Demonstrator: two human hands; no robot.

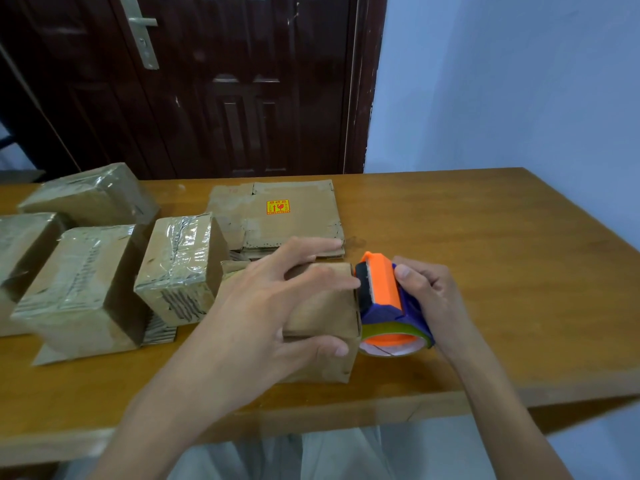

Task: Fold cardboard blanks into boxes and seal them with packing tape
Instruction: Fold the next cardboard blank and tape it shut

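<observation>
While the left hand [263, 306] presses down on the cardboard box [322, 323] near the front of the bench [485, 237], fingers spread and curled over its top and near side, the right hand [433, 299] has its grip clenched round the tape dispenser [384, 299], set against the box's right edge. If the left hand eases off, the light box could slide or its flaps spring up, and the tape would go on crooked or wrinkled. The left fingertips lie close to the dispenser's front end and could get taped over or nicked. Finished boxes [180, 265] crowd the left.
</observation>
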